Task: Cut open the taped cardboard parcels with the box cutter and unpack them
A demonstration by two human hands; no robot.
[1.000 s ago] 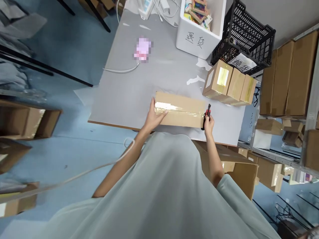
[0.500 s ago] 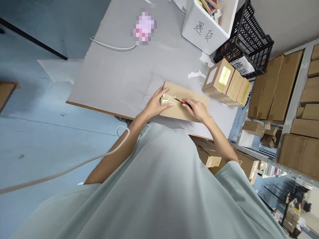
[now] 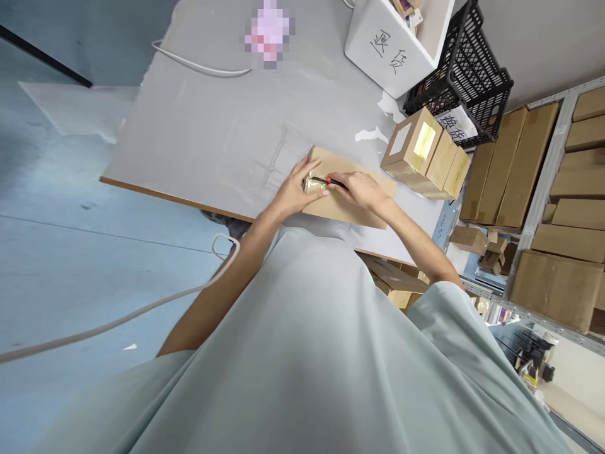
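Observation:
A brown cardboard box [image 3: 363, 211] lies on the grey table near its front edge, with shiny clear tape [image 3: 316, 183] at its left end. My left hand [image 3: 297, 187] grips that left end, thumb and fingers spread around the corner. In my right hand [image 3: 362, 189] is a black and red utility knife [image 3: 336, 183]. Its blade points left and rests at the tape, between the thumb and fingers of my left hand. The undersides of both palms are hidden.
Taped cardboard boxes [image 3: 428, 157] stand to the right on the table [image 3: 212, 126]. Behind them are a white bin [image 3: 387, 53] and a black crate [image 3: 477, 82]. A white cable [image 3: 203, 68] lies at the back left. Shelves of boxes [image 3: 558, 277] rise at the right.
My right hand has moved the knife left along the box, bringing the blade to the taped end. My left hand keeps its grip on the box. The view has shifted slightly.

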